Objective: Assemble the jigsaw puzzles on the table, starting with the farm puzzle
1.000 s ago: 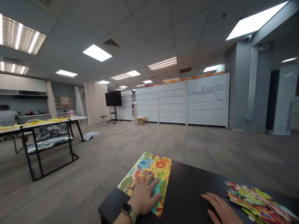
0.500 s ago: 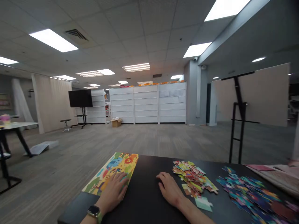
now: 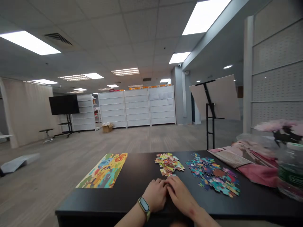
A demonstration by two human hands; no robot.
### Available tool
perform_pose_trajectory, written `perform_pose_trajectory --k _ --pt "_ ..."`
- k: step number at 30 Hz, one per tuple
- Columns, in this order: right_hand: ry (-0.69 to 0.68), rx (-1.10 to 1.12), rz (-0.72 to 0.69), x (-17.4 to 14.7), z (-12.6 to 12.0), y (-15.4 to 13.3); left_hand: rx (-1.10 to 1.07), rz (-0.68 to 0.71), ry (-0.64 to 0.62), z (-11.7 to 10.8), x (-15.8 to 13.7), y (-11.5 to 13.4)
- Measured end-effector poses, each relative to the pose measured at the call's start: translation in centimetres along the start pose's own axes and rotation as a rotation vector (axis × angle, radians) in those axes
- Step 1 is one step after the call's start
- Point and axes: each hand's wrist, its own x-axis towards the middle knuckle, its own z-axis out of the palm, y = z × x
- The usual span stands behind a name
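The picture [image 3: 104, 172] is laid flat, puzzle piles [image 3: 211, 173] are left loose, with left hand [image 3: 155, 194] and right hand [image 3: 181, 194] fingers curled, grip hidden.

We rest our left hand [image 3: 155, 194] against our right hand [image 3: 180, 193], fingers [image 3: 174, 181] bent and touching (our forearms [image 3: 133, 217] slant inward).

The left wrist [image 3: 151, 206] wears a yellow-green wristband [image 3: 148, 216] (its glossy face [image 3: 144, 204] oblong, with rounded corners).
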Motion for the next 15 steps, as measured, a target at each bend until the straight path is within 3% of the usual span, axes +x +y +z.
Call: perform_pose_trajectory --k 3,6,10,15 --pt "0.012 -0.129 0.154 -1.8 -2.1 3.5 0.018 -0.042 0.006 -0.4 0.1 0.4" --pt "-0.037 -0.210 0.220 -1.6 -2.0 5.4 0.014 -0.044 -0.013 0.1 0.2 0.2" --pt "-0.093 -0.238 0.184 -0.3 -0.9 5.2 0.015 -0.063 -0.020 0.7 0.8 0.0" --pt "-0.095 -0.193 0.071 0.0 -1.6 4.1 0.020 -0.021 0.021 -0.2 2.4 -1.0"
